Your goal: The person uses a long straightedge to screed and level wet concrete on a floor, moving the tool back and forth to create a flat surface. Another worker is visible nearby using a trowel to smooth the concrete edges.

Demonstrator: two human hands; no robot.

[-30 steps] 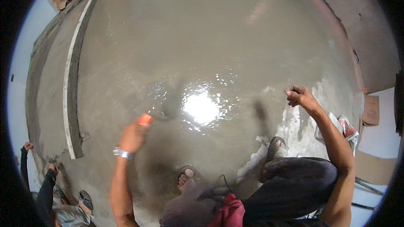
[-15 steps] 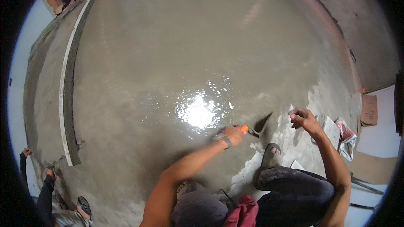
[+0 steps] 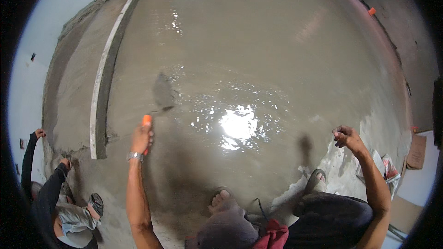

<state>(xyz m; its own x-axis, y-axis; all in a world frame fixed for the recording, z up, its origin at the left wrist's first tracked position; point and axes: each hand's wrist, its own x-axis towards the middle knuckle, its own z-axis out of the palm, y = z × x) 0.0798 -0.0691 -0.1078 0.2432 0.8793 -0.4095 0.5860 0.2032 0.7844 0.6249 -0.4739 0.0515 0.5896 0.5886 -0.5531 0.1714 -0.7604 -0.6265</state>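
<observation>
My left hand (image 3: 141,139), with a watch at its wrist, is closed round the orange handle of a trowel (image 3: 147,120). The trowel's thin, dark blade is close to the wet cement floor (image 3: 258,55), beside a dull grey patch (image 3: 164,90) that may be mortar or a reflection. My right hand (image 3: 347,139) is held up over the floor at the right, its fingers loosely curled with nothing visible in them. Bright glare and ripples show on the wet surface between my hands.
A long straight bar (image 3: 102,87) lies on the left. Another person (image 3: 69,203) crouches at lower left, hands near the floor. My sandalled foot (image 3: 317,180) is beside a pale, rough patch. A crumpled bag (image 3: 390,169) and brown cardboard (image 3: 416,152) are at right.
My left hand has swung the trowel from near my right foot far to the left. My right hand stays raised and curled. The view has shifted, showing more of the crouching person.
</observation>
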